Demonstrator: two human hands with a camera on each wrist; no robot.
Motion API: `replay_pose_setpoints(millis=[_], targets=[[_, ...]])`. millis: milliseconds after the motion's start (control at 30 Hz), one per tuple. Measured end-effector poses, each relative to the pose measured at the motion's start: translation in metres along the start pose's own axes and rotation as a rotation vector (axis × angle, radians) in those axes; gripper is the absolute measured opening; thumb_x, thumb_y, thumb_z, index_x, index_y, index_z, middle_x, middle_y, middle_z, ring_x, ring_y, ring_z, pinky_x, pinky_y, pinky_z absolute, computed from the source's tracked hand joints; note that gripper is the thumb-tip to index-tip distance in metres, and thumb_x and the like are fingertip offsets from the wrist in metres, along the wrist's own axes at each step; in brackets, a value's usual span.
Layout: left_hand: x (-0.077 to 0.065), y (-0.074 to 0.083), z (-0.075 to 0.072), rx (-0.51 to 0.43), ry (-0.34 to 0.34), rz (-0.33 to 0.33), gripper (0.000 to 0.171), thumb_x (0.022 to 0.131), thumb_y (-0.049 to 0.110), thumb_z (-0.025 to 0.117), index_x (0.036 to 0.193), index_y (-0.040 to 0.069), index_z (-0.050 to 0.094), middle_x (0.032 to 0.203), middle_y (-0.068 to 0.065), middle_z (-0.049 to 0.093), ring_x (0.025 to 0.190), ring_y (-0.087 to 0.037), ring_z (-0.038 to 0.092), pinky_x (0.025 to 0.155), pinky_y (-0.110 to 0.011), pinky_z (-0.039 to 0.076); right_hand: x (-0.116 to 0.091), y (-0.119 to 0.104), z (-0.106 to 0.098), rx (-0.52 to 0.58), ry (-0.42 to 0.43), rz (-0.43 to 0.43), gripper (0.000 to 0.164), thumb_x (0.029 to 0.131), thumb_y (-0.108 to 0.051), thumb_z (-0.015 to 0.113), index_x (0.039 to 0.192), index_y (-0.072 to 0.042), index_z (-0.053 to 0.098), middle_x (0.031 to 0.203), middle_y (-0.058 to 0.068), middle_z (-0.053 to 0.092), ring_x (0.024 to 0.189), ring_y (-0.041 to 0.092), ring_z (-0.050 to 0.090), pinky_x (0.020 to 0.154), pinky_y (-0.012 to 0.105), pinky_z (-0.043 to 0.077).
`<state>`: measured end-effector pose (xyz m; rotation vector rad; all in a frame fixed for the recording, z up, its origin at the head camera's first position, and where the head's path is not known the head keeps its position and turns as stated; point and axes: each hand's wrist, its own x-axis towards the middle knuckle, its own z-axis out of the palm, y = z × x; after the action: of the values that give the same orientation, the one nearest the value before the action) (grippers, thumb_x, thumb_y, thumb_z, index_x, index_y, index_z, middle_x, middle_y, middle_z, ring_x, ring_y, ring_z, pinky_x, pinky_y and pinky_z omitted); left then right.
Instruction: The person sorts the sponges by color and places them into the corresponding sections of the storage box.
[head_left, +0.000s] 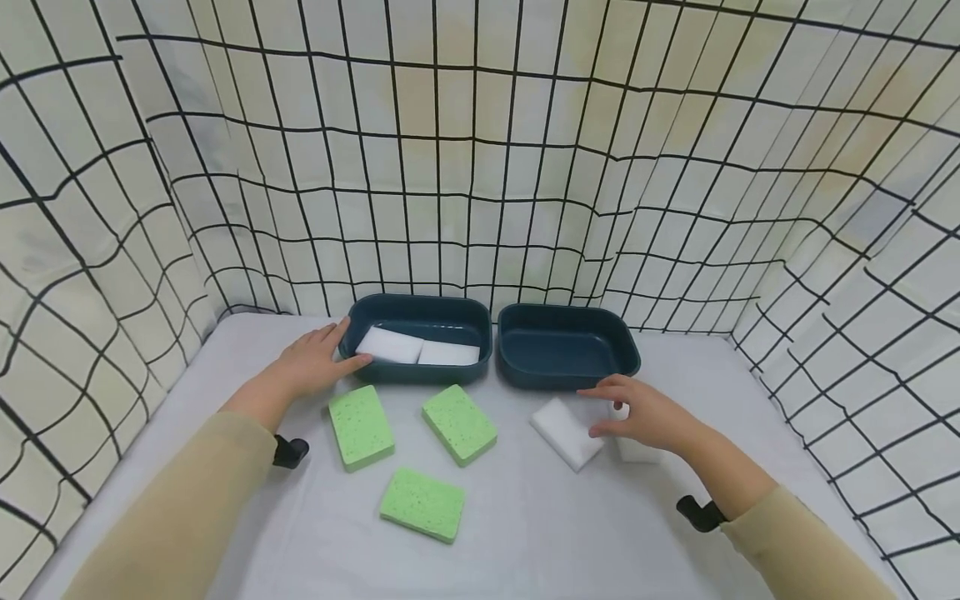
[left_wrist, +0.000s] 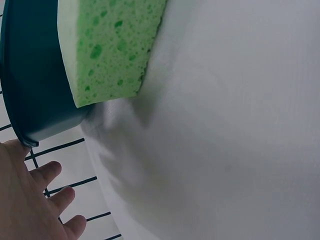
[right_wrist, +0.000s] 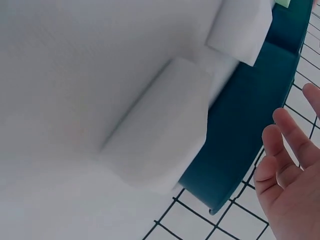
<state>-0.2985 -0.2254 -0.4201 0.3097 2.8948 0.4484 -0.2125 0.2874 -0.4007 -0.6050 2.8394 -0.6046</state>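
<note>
While the spread left hand (head_left: pixel 311 362) touches a dark-teal rectangular plastic bin (head_left: pixel 420 374), the right hand (head_left: pixel 642 410), fingers loosely parted, hovers near two white rectangular foam blocks (head_left: pixel 562 429)

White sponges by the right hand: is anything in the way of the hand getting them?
Nothing visible is. In the head view, the right hand overlaps one white sponge, and another white sponge lies by its thumb. The green sponges lie farther left, out of the way.
</note>
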Motion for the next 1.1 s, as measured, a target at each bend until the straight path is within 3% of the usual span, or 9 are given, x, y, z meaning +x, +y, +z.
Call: replay_pose_setpoints(millis=[533,1100], targets=[[-0.002,0.004,-0.007,-0.008,0.005,-0.026,0.114,0.084,0.085,0.038,0.159,0.005,0.006,0.159,-0.033,0.011,0.142,-0.057,0.009,0.111,-0.072,0.013,0.001,-0.009,0.023,-0.012,-0.027,0.101,0.066,0.075,-0.051,0.083,0.134,-0.032,0.064,0.123,-0.001,0.058,0.092,0.017,0.053,0.075,0.033,0.048],[-0.004,0.002,-0.003,-0.056,-0.017,-0.073,0.114,0.082,0.087,0.038,0.16,0.011,0.002,0.159,-0.033,0.009,0.142,-0.057,0.008,0.11,-0.073,0.012,0.002,-0.021,0.043,-0.14,-0.047,0.163,0.076,0.066,-0.052,0.088,0.134,-0.028,0.064,0.097,-0.005,0.056,0.078,0.009,0.051,0.072,0.03,0.046]])
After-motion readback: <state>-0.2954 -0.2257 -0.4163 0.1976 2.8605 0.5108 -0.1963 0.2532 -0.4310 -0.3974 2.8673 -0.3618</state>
